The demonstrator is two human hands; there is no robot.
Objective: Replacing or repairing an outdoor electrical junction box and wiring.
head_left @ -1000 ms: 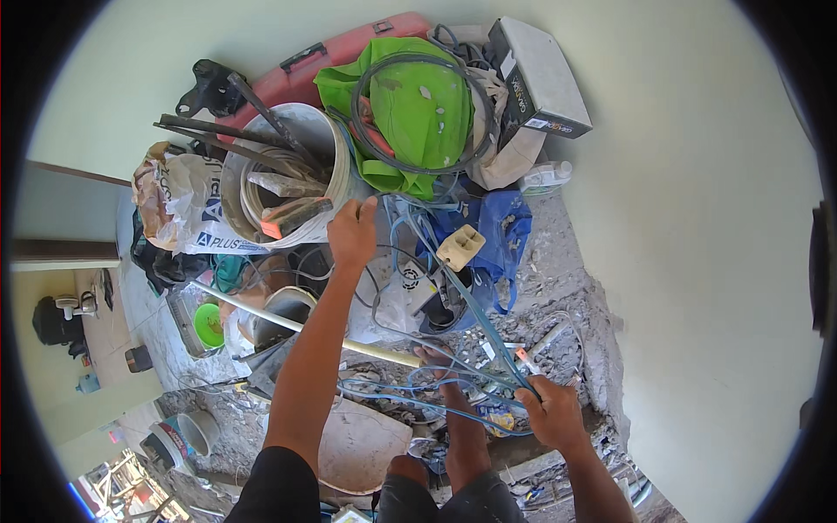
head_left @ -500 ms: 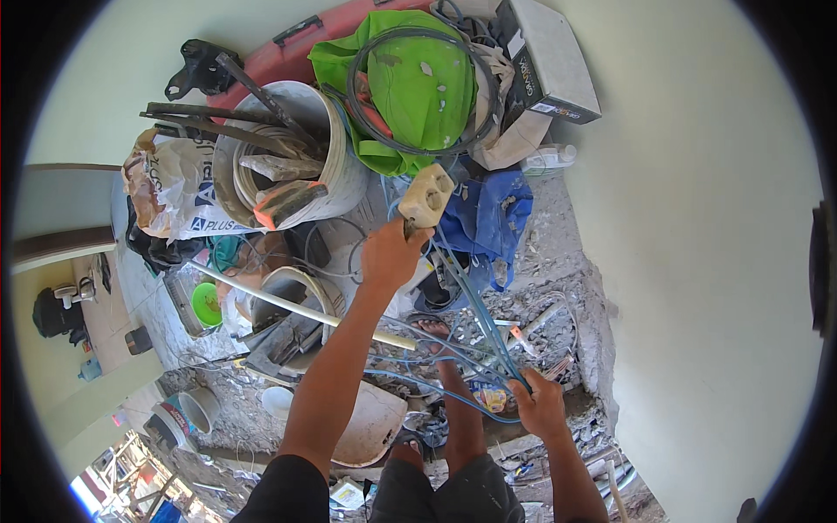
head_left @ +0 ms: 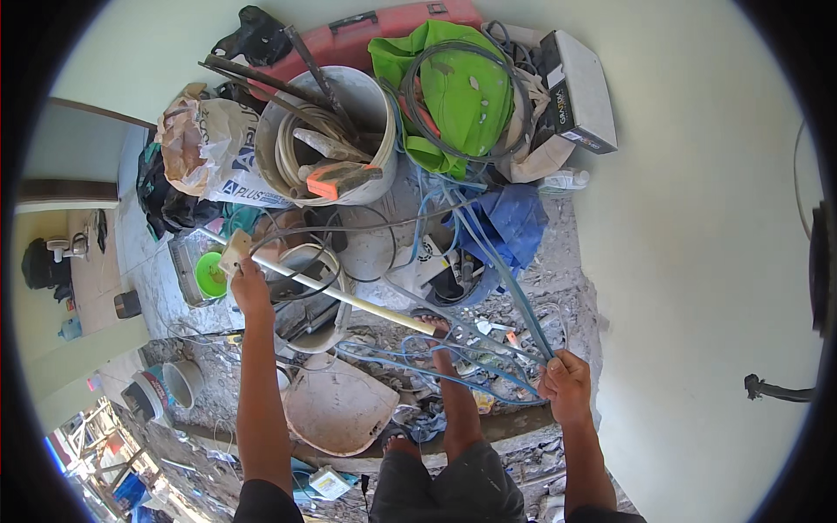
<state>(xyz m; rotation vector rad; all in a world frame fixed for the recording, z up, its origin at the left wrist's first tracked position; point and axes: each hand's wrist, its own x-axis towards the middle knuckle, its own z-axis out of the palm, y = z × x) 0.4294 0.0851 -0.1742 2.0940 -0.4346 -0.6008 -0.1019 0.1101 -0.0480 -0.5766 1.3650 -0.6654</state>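
Note:
My left hand (head_left: 249, 282) is closed round a beige socket block (head_left: 236, 250) at the left of centre, with a dark cable running from it across a white bucket (head_left: 316, 333). My right hand (head_left: 562, 385), at lower right, grips a bundle of blue cables (head_left: 501, 267) that stretches up toward the middle of the pile. Loose loops of cable lie over the rubble near my feet. A long cream pipe (head_left: 375, 309) lies diagonally between my hands, behind the cables. A blue fabric bag (head_left: 514, 213) sits under the upper part of the bundle.
A bucket of tools (head_left: 272, 166), green bag (head_left: 458, 96), red case (head_left: 397, 19), cardboard box (head_left: 584, 91) and torn sacks (head_left: 222, 139) are piled ahead. A scraped board (head_left: 336, 405) lies on rubble by my feet. A wall (head_left: 697, 261) rises at right; a doorway is at left.
My left hand took hold of the socket block and has moved left with it, drawing the dark cable across. My right hand shifted slightly rightward and up, still gripping the blue cables.

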